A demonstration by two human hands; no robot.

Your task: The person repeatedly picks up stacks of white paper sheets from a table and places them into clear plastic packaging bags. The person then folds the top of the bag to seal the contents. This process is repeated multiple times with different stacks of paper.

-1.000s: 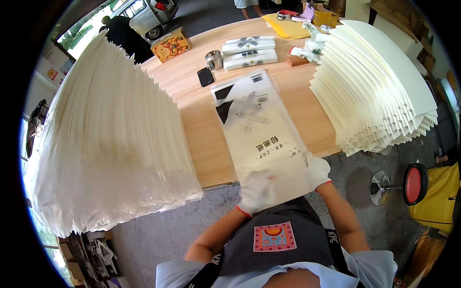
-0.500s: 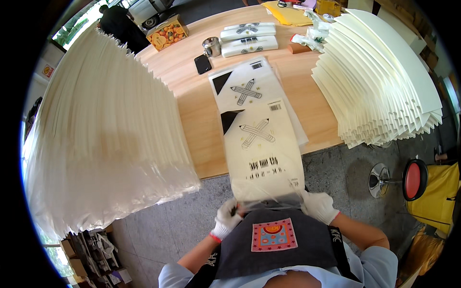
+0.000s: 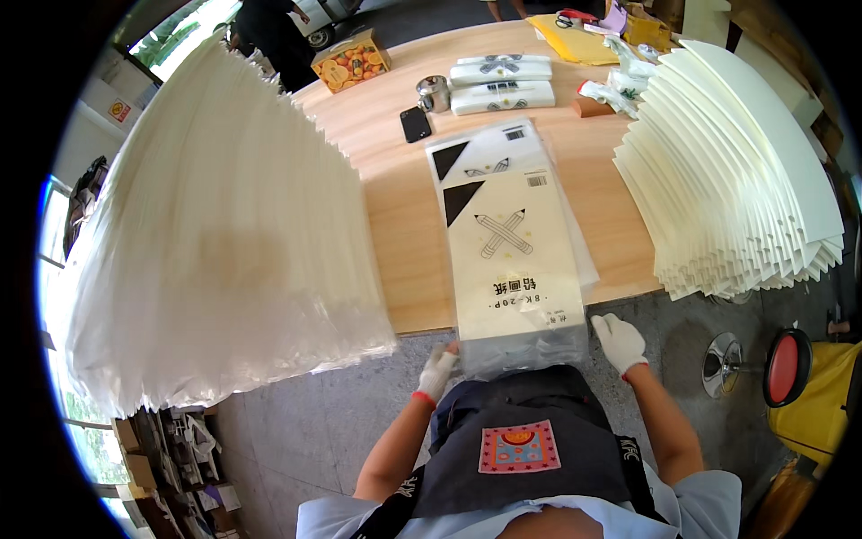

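A cream paper pack (image 3: 509, 260) in a clear plastic bag lies on another bagged pack (image 3: 486, 146), both printed with crossed pencils and a black corner. The bag's clear near end (image 3: 516, 349) hangs past the table's front edge. My left hand (image 3: 435, 374), in a white glove with bare fingertips, is at the bag's near left edge; its fingers are partly hidden. My right hand (image 3: 620, 345), gloved too, is just right of the bag, apart from it, with loosely bent fingers and nothing in them.
A tall stack of plastic-bagged sheets (image 3: 224, 242) rises on the left, fanned cream sheets (image 3: 736, 180) on the right. Farther back on the wooden table (image 3: 404, 207) are a phone (image 3: 416, 125), a metal cup (image 3: 433, 93), rolled bags (image 3: 503, 96) and an orange box (image 3: 352, 61). A person (image 3: 274, 40) stands beyond.
The bagged pack has slid away from me, covering more of the one beneath. The bag's near end now lies smoother. My right hand has come off the bag; both hands have moved forward.
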